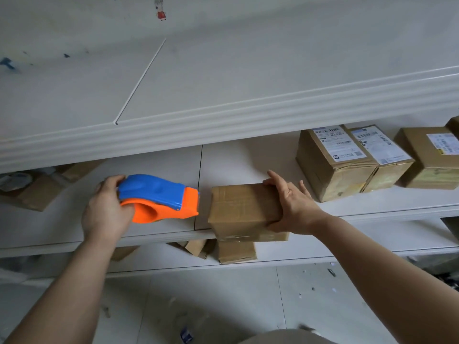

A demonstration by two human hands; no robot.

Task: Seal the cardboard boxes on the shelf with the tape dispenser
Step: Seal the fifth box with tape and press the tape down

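At the left, the blue and orange plastic tape dispenser (161, 198) is gripped by the left hand (106, 209), whose fingers are curled through its orange handle. Its orange nose is pointed right and held just beside, apparently not yet touching, the left face of the plain brown cardboard box (244, 207). That box is set at the front edge of the white shelf (149, 234) and is clamped at its right end by the right hand (293, 202), fingers laid over the top and thumb on the near side.

The step in hand is judged to be the start of a strip. The tape end should be pressed low on the left face, then drawn flat across the top along the flap seam. The box should be braced firmly against the pull, and the right fingers lifted clear before the dispenser arrives.

Further right, labelled cardboard boxes (332, 160) are stood on the same shelf.
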